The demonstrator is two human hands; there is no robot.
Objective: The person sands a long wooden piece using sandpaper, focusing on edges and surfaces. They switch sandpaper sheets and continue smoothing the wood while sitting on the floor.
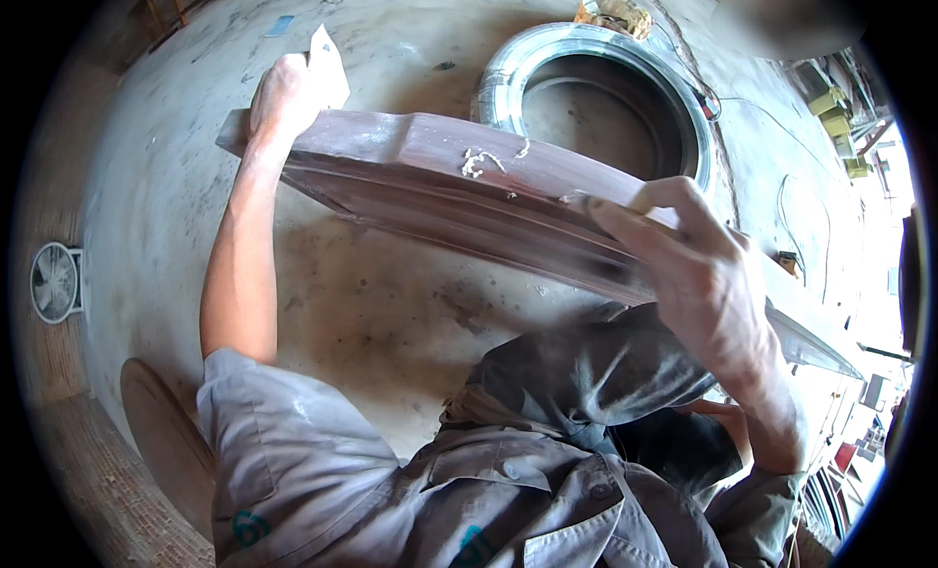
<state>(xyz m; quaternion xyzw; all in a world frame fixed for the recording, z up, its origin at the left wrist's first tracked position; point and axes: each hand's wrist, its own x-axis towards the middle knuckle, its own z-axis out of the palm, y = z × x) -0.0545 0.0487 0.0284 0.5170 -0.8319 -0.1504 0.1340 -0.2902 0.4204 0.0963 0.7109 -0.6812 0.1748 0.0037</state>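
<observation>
A long brown wooden panel [430, 138] with a moulded, stepped side stretches across in front of me, above my bent leg. Near its far left end my left hand [283, 94] is closed in a fist on a stiff pale sheet [330, 70], whose corner sticks up past the fingers. My right hand [699, 265] reaches over the panel's right part, its fingers bent and pressed together at the top edge. Whatever those fingers pinch is hidden. Between the hands, curly pale crumbs [479, 163] lie on the panel's upper face.
Beyond the panel a wrapped tyre [498, 80] lies on the concrete floor, a crumpled bag [616, 13] behind it. At far left stands a white fan [57, 282], with a round brown board [166, 431] nearer me. Cables [782, 128] and piled items run along the right.
</observation>
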